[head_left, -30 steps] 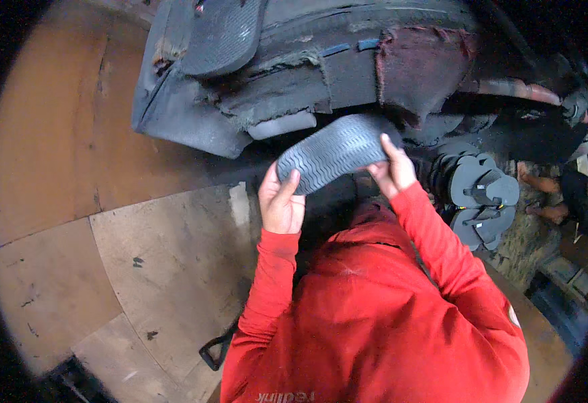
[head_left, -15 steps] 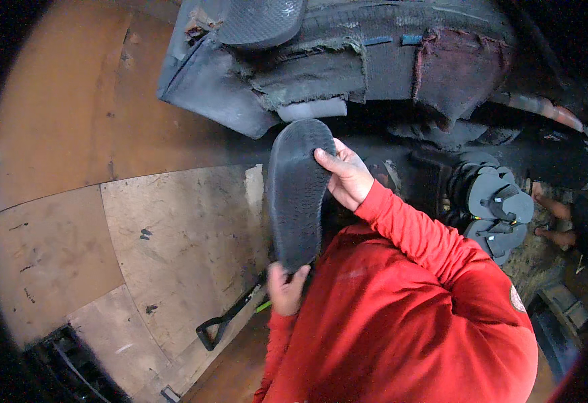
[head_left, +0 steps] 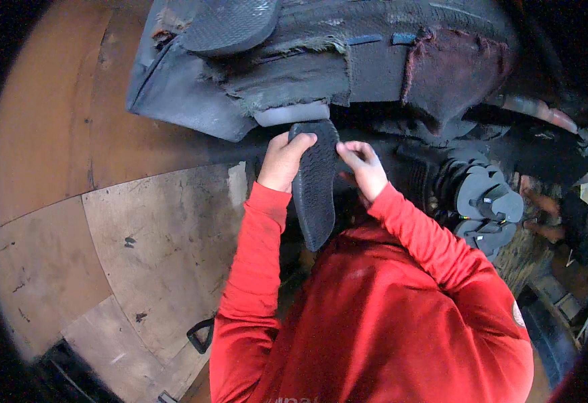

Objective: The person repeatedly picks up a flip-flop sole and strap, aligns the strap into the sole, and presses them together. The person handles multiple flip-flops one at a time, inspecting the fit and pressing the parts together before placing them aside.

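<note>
A dark sandal sole [head_left: 316,185] with a textured face hangs in front of me, its broad end up and its narrow end down. My left hand [head_left: 285,161] grips its upper left edge, thumb on the textured face and fingers behind. At the upper right edge, my right hand [head_left: 366,168] pinches the rim with thumb and forefinger. Whether a small scrap is between those fingertips is too small to tell. Another dark sole [head_left: 233,27] lies on the cloth-covered bench at the far side, above my left hand.
A worn bench [head_left: 374,70] padded with frayed dark cloth runs across the far side, a pale roll [head_left: 292,114] at its edge. Stacked grey flip-flops [head_left: 488,201] stand at right, with a person's bare feet [head_left: 542,208] beyond. Wooden boards [head_left: 166,248] cover the left; a black handle [head_left: 201,334] lies there.
My left hand has moved from the sole's lower end to its upper left edge. My right hand has shifted to the rim, and the sole has turned and moved slightly right.
</note>
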Action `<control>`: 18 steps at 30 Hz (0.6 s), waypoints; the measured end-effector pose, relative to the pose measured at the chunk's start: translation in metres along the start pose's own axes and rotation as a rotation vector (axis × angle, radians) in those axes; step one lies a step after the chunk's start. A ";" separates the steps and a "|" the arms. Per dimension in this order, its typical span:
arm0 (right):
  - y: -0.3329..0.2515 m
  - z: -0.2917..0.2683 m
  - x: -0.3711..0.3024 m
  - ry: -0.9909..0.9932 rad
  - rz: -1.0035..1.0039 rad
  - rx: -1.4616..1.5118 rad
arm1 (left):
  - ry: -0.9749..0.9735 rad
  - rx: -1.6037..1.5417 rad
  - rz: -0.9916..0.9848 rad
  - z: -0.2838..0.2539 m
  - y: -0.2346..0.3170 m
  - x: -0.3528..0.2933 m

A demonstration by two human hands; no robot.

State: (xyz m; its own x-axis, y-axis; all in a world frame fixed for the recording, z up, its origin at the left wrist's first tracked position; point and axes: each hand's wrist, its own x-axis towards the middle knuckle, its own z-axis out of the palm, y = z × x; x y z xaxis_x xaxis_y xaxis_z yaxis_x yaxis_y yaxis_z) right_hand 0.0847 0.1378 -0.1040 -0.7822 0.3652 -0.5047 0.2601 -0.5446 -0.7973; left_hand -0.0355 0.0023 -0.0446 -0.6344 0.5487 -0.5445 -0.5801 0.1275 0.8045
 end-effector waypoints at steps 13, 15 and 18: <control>0.038 -0.060 0.036 -0.094 0.271 0.724 | 0.411 -0.396 0.593 0.058 -0.047 -0.045; 0.031 -0.061 0.051 -0.003 0.239 0.754 | 0.381 -0.456 0.595 0.057 -0.041 -0.057; 0.028 -0.059 0.052 -0.160 0.225 0.760 | 0.319 -0.444 0.608 0.053 -0.038 -0.069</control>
State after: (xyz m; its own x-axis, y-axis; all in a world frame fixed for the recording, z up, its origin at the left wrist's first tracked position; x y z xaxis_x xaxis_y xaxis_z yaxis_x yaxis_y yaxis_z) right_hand 0.0852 0.1862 -0.1718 -0.8434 0.1050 -0.5270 0.0100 -0.9775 -0.2107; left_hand 0.0577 0.0033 -0.0248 -0.9794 0.1467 -0.1384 -0.1937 -0.4927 0.8484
